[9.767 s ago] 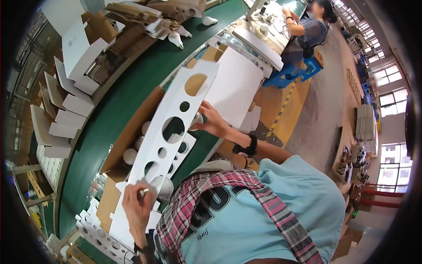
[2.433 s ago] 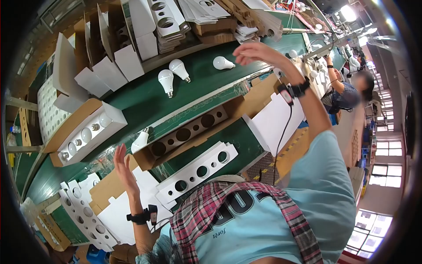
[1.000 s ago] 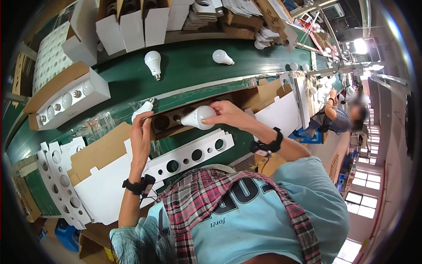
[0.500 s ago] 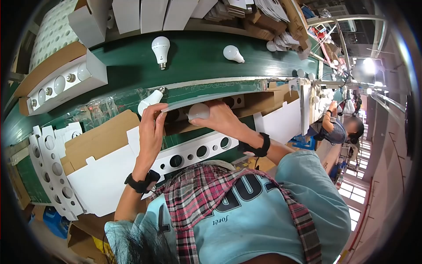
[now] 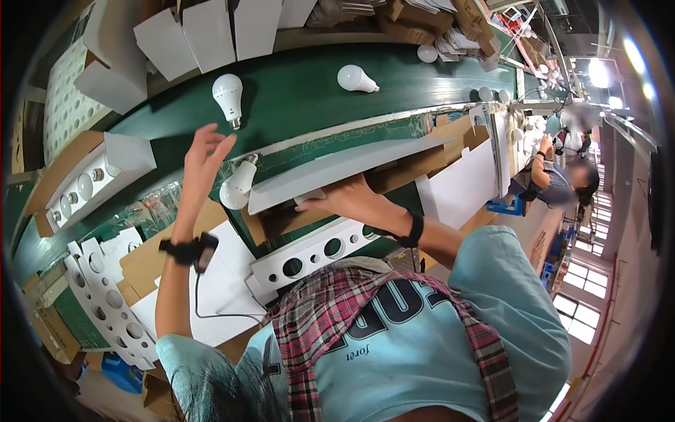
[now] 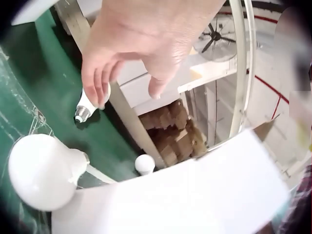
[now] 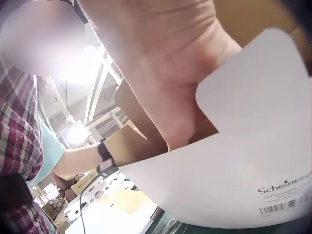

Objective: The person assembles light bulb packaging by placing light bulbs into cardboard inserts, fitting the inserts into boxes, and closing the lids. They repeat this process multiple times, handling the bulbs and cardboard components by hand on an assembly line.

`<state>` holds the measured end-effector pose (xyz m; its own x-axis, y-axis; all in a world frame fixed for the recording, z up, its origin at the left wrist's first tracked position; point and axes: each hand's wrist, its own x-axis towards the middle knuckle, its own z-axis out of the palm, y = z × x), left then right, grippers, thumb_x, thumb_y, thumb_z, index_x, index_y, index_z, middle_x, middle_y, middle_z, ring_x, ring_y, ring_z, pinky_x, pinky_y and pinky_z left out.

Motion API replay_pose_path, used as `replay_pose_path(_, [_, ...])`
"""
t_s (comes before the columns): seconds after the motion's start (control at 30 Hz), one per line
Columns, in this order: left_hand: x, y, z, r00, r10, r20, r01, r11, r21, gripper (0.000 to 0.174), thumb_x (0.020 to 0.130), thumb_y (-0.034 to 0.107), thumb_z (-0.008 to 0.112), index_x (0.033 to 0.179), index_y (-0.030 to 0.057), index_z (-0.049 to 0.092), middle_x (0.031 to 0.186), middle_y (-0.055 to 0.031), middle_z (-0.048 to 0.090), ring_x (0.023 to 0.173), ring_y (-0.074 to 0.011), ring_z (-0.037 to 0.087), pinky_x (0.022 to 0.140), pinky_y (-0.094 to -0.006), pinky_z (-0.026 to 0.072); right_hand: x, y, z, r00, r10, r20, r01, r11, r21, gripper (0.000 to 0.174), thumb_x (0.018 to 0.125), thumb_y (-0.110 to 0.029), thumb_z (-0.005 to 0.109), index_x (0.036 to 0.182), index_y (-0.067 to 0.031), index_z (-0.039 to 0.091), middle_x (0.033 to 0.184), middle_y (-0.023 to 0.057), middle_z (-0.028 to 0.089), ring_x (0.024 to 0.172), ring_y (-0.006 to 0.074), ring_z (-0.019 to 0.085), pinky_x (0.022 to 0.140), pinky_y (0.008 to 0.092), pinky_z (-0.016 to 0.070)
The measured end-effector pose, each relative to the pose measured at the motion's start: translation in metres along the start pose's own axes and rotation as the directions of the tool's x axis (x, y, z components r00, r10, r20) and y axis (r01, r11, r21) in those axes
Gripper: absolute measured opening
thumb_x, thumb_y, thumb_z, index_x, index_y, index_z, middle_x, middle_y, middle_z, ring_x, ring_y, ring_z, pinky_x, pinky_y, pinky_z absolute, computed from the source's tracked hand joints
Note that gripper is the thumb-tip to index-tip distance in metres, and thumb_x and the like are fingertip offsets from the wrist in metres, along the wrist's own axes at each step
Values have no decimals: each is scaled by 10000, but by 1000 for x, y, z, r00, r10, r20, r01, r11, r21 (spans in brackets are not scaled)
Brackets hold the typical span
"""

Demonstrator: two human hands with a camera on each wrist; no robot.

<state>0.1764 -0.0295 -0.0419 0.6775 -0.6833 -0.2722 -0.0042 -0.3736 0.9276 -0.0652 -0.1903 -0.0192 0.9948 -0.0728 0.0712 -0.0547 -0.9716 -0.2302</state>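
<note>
My left hand is raised over the green belt, its fingers loosely bent around nothing. Just beyond them a white light bulb lies on the belt, base toward me; in the left wrist view the fingers overlap that bulb. A second bulb rests against the near left end of a long cardboard box. My right hand reaches inside this box, under its raised white flap, and holds a bulb mostly hidden by hand and flap. Print shows on the white side in the right wrist view.
A white insert with round holes lies before the box. At the left stands a box filled with bulbs, near flat carton blanks. Another bulb lies farther along the belt. Upright boxes line the back.
My right hand has brought a bulb down into the long box, and the white flap has tipped over it. My left hand has left the flap and moved out toward the bulb on the belt.
</note>
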Motion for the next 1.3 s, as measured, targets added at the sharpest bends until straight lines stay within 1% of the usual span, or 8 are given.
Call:
replay_pose_path(0.27, [93, -63, 36, 982, 8, -188, 129, 699, 703, 586, 782, 445, 697, 1035, -53, 521, 1114, -224, 540, 989, -390, 580, 779, -467, 490, -22, -1, -71, 924, 269, 272, -325, 927, 188, 562, 839, -338, 616, 1228, 44, 478, 1204, 234, 508, 1155, 376, 471, 985, 451, 376])
replay_pose_path(0.4, [81, -57, -11, 958, -222, 181, 235, 971, -52, 405, 884, 392, 612, 979, 0, 575, 804, -73, 653, 668, -118, 623, 608, -258, 483, -38, 13, -95, 911, 257, 323, -344, 905, 250, 510, 862, -314, 596, 1243, 4, 477, 1172, 180, 540, 1107, 348, 511, 967, 421, 401])
replay_pose_path(0.5, [33, 4, -44, 975, -65, 211, 60, 998, 29, 281, 925, 288, 540, 936, 6, 533, 719, -3, 520, 596, -68, 446, 542, -236, 345, -32, 20, -132, 899, 176, 402, -365, 808, 463, 445, 869, -254, 601, 1241, -29, 508, 1146, 154, 564, 1080, 302, 535, 921, 376, 434])
replay_pose_path(0.6, [-55, 90, -53, 995, -18, 94, 26, 996, -81, 368, 953, 188, 498, 1243, -37, 481, 806, -4, 541, 692, -53, 467, 604, -179, 338, -29, 25, -155, 903, 124, 411, -425, 397, 814, 513, 842, -195, 639, 1303, -40, 478, 1269, 124, 531, 1104, 221, 557, 929, 353, 462])
replay_pose_path(0.73, [-122, 138, -26, 792, 142, 594, -195, 981, 26, 461, 870, 135, 643, 1259, -34, 460, 1065, -127, 621, 920, -177, 586, 830, -322, 458, -37, 13, -173, 956, -31, 293, -294, -10, 956, 773, 797, -391, 716, 1407, -71, 365, 1404, 106, 396, 1179, 239, 507, 988, 370, 421])
replay_pose_path(0.97, [-130, 150, 74, 707, 108, 699, -43, 993, -111, 564, 821, 245, 693, 1303, 60, 468, 969, -137, 636, 846, -280, 616, 760, -321, 481, -87, 25, -176, 926, -47, 374, -370, 85, 925, 675, 802, -295, 706, 1348, -9, 431, 1330, 96, 481, 1225, 191, 460, 1021, 319, 370])
replay_pose_path(1.1, [-114, 98, 111, 759, 409, 506, -578, 781, 236, 618, 759, 238, 737, 1304, 95, 485, 1269, -117, 498, 1209, -299, 456, 997, -420, 372, -102, 66, -150, 882, 263, 390, -441, 174, 880, 503, 836, -206, 670, 1284, -39, 511, 1167, 61, 579, 1042, 140, 551, 894, 282, 462])
replay_pose_path(1.3, [-106, 42, 133, 744, 349, 570, -658, 532, 533, 449, 794, 119, 650, 1232, 130, 549, 1360, -96, 413, 1357, -291, 298, 1044, -538, 299, -73, 101, -93, 772, 510, 379, -633, 566, 528, 461, 806, -353, 697, 1043, 36, 626, 952, 146, 663, 859, 208, 645, 742, 321, 504])
